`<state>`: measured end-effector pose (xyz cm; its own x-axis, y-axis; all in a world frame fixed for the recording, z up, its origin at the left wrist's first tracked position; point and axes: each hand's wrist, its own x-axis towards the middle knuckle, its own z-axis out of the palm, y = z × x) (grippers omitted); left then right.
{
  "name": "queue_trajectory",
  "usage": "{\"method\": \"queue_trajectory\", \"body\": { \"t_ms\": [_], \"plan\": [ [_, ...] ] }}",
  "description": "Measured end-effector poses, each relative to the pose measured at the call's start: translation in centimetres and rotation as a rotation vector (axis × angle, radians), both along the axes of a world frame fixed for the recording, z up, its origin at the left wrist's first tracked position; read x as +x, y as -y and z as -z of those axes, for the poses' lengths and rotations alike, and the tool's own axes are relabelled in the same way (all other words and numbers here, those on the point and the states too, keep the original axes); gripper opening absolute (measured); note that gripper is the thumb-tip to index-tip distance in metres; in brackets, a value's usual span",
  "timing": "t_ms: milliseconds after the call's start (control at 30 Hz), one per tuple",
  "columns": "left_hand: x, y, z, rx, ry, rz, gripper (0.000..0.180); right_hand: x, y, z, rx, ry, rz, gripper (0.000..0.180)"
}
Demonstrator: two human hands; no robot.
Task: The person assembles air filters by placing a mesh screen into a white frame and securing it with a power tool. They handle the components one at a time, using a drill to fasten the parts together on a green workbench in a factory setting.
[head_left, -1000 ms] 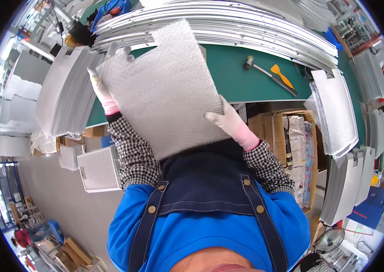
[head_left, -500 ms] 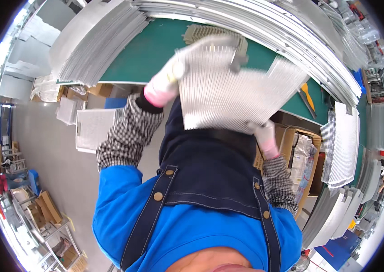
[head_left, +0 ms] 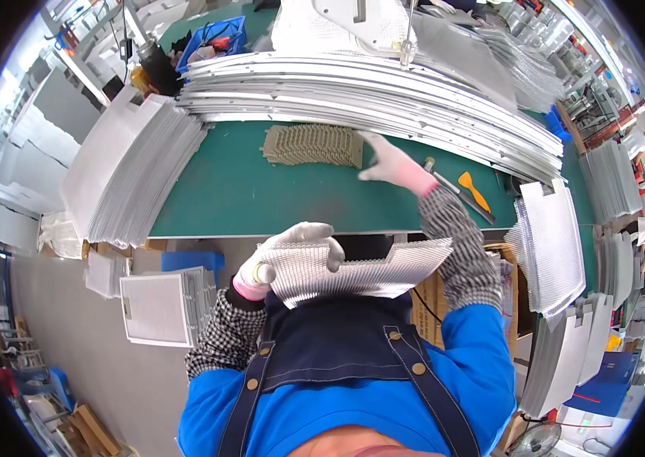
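Observation:
My left hand (head_left: 289, 254), in a white glove with a pink cuff, grips a silver metal mesh sheet (head_left: 360, 268) held almost flat in front of my chest. My right hand (head_left: 388, 161), gloved the same way, reaches out over the green table (head_left: 246, 198) and touches the right end of a row of tan cardboard pieces (head_left: 312, 145) lying at the table's far side. I wear a blue top, checked sleeves and a dark apron.
Long stacked metal frames (head_left: 368, 91) run along the far edge of the table. Piles of mesh sheets stand at the left (head_left: 128, 179) and right (head_left: 555, 244). A hammer (head_left: 456, 194) and an orange scraper (head_left: 475, 190) lie at the right. Finished filters (head_left: 158, 305) sit on the floor.
The mesh sheet came down from upright over the table to flat at my chest. My right hand let go of it and reached out to the cardboard pieces.

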<state>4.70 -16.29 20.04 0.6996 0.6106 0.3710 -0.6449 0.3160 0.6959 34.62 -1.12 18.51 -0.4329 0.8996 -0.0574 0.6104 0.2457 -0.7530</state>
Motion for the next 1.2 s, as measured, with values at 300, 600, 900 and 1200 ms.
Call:
{"method": "queue_trajectory", "body": {
  "t_ms": [300,600,900,1200],
  "plan": [
    [-0.3,-1.3,1.3,-0.067,-0.047,-0.135,0.107,1.8,1.7,0.4,0.13,0.416,0.297,0.071],
    [1.4,-5.9,1.6,-0.276,-0.131,-0.289,0.104,4.4,5.3,-10.6,0.152,-0.121,0.297,0.048],
    [0.8,-6.2,2.6,-0.407,0.034,-0.206,0.103,-4.2,5.7,-14.0,-0.367,0.089,-0.03,0.047],
    [0.5,-9.8,4.9,-0.224,-0.18,-0.378,0.096,-4.4,4.8,-14.1,-0.339,0.26,-0.167,0.039]
  ]
}}
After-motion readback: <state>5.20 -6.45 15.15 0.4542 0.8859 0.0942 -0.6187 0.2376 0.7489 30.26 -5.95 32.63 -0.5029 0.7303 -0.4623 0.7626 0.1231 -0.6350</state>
